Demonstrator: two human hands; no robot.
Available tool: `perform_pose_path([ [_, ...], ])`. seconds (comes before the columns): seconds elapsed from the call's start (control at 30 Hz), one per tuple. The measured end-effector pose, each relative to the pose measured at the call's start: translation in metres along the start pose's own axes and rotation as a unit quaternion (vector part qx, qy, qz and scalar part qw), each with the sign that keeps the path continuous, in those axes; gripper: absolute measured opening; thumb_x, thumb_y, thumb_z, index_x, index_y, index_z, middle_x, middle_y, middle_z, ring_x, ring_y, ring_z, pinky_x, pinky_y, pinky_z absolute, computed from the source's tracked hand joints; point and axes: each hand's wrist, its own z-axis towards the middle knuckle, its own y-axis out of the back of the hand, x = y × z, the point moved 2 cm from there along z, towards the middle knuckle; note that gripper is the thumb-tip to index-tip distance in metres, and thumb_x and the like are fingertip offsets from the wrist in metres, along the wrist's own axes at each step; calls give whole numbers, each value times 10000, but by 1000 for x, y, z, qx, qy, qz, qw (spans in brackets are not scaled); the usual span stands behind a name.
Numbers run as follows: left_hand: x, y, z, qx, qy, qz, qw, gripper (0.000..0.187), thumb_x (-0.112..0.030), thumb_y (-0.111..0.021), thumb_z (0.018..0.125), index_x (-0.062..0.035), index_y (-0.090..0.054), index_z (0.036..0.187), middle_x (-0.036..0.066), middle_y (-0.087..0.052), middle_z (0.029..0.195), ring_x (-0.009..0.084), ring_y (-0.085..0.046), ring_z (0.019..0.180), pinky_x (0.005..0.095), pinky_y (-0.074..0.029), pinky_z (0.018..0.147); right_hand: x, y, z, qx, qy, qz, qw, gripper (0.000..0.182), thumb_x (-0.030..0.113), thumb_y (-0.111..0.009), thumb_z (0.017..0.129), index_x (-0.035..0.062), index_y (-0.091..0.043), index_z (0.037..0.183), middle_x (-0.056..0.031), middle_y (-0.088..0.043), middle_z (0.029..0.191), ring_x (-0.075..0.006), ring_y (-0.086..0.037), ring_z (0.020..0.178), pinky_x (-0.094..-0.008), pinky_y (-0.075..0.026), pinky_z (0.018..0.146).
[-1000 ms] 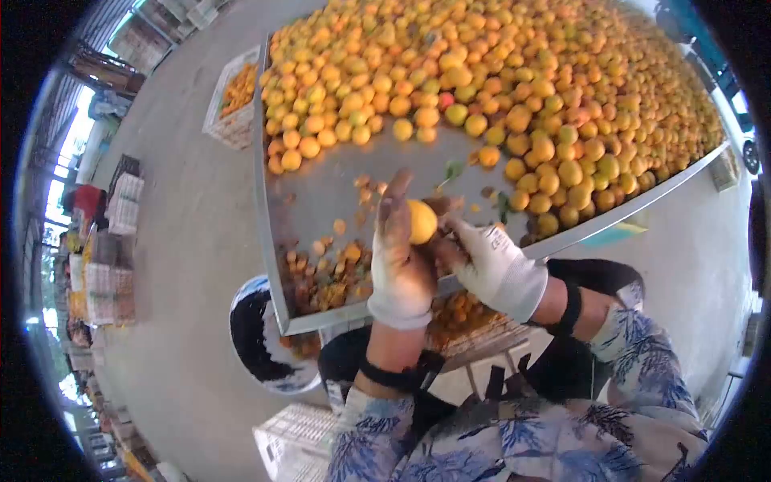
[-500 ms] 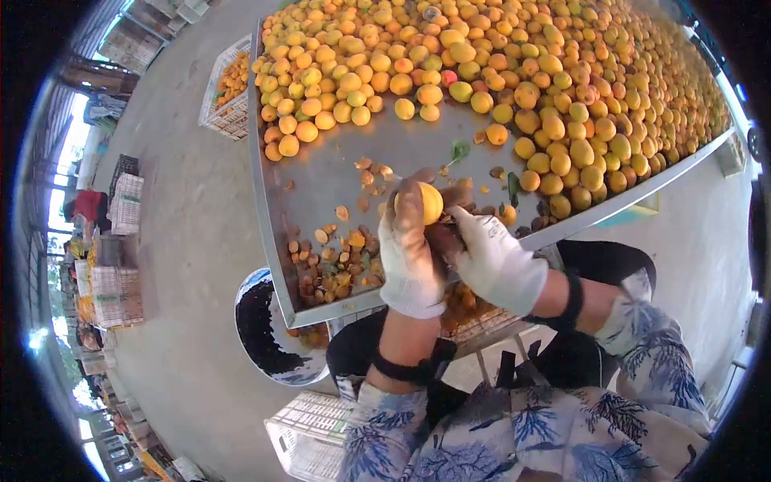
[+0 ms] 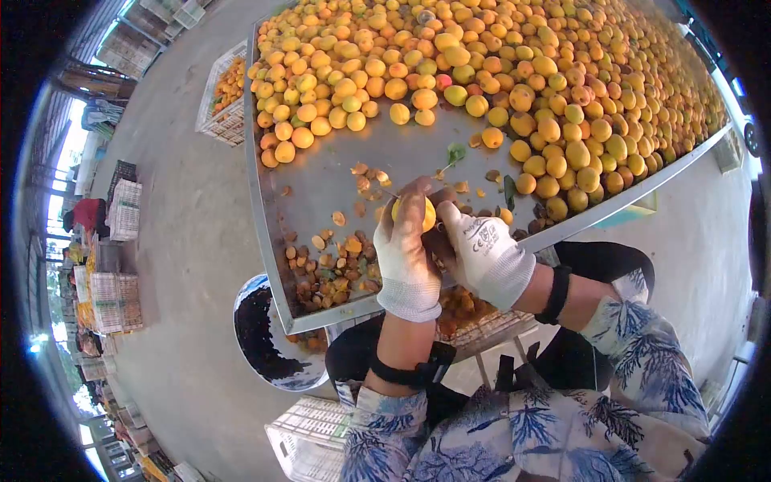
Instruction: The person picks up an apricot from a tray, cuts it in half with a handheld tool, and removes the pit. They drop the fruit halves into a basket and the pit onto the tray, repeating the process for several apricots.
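Observation:
An apricot (image 3: 425,214), orange-yellow, sits between my two hands above the near edge of a metal tray table (image 3: 333,173). My left hand (image 3: 408,261), in a white glove with dark-stained fingers, is closed around its left side. My right hand (image 3: 488,251), gloved the same way, is closed against the right side, thumb and fingers pressed to the fruit. Its lower fingers are hidden, so anything else inside it cannot be made out. Just left of my hands, apricot pits and scraps (image 3: 333,269) lie in the tray's corner.
A large heap of apricots (image 3: 562,104) covers the tray's far and right parts. Below its left corner stands a round bucket (image 3: 305,373) with dark contents. Beside my legs is a white crate (image 3: 309,434); another crate (image 3: 225,124) of orange fruit stands left of the tray.
My right hand has turned, its glove print now facing up more, and moved slightly closer to my left hand. Less of the apricot shows between the fingers. The view has shifted a little.

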Motion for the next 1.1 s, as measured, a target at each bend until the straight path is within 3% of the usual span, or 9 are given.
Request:
perform_pose_path([
  [0.17, -4, 6, -3, 44, -25, -4, 999, 461, -376, -497, 975, 26, -538, 1197, 200, -641, 1079, 322, -641, 979, 453, -517, 902, -3, -7, 3, -32, 62, 147, 987, 348, 104, -575, 910, -19, -506, 1228, -210, -657, 844, -326, -679, 782, -395, -509, 661],
  [0.23, -8, 4, -3, 56, -5, -45, 997, 469, -378, -487, 977, 27, -532, 1209, 208, -640, 1090, 335, -638, 996, 470, -509, 914, 2, -3, 4, 37, 4, 343, 939, 237, 141, -578, 920, -24, -570, 1089, -230, -655, 973, -364, -657, 936, -399, -517, 761],
  [0.33, -15, -2, -9, 51, 7, -66, 996, 468, -368, -506, 960, 31, -559, 1200, 201, -663, 1066, 326, -645, 998, 429, -505, 919, -3, -5, 1, 103, -47, 445, 888, 257, 138, -584, 928, -20, -594, 1130, -247, -651, 989, -335, -654, 985, -380, -510, 801],
  [0.47, -15, 4, -5, 57, 20, -42, 997, 442, -312, -592, 926, 30, -558, 1205, 174, -666, 1060, 265, -646, 963, 400, -504, 907, -3, 3, 3, 75, -7, 440, 895, 272, 139, -610, 896, -22, -593, 1115, -240, -657, 950, -351, -660, 941, -390, -521, 775],
  [0.63, -17, -5, -11, -51, -54, 136, 988, 413, -217, -667, 884, 38, -565, 1193, 143, -669, 1042, 209, -645, 907, 354, -516, 865, -8, 15, 6, 22, 4, 61, 998, 339, 139, -653, 820, -19, -592, 1114, -233, -660, 889, -390, -652, 856, -408, -534, 704],
  [0.83, -19, 0, -13, 57, -42, 35, 997, 311, -115, -609, 894, 70, -571, 1142, 167, -662, 1044, 231, -656, 961, 343, -522, 861, -10, 7, 8, 122, -22, 368, 922, 297, 152, -647, 848, -5, -619, 1098, -96, -663, 823, -180, -645, 785, -338, -507, 700],
  [0.9, -28, -6, -20, 100, -216, 231, 943, 306, -106, -593, 897, 84, -569, 1136, 192, -652, 1079, 250, -655, 999, 350, -520, 872, -5, 12, 6, 170, -69, 404, 896, 295, 167, -653, 859, -2, -627, 1099, -53, -660, 836, -120, -616, 787, -304, -500, 710],
  [1.03, -19, 4, -15, 143, -177, 125, 966, 314, -104, -582, 899, 77, -565, 1156, 193, -643, 1089, 256, -652, 1006, 362, -511, 889, -1, 18, 1, 219, -114, 504, 828, 294, 190, -654, 875, 13, -638, 1111, -8, -648, 879, -81, -572, 798, -266, -484, 710],
  [1.1, -19, 4, -14, 128, -23, 33, 991, 372, -181, -568, 925, 60, -560, 1208, 196, -648, 1123, 305, -649, 1000, 388, -514, 880, -1, 17, -1, 232, -122, 518, 814, 291, 189, -655, 875, 19, -642, 1111, -5, -650, 892, -81, -571, 800, -268, -483, 710],
])
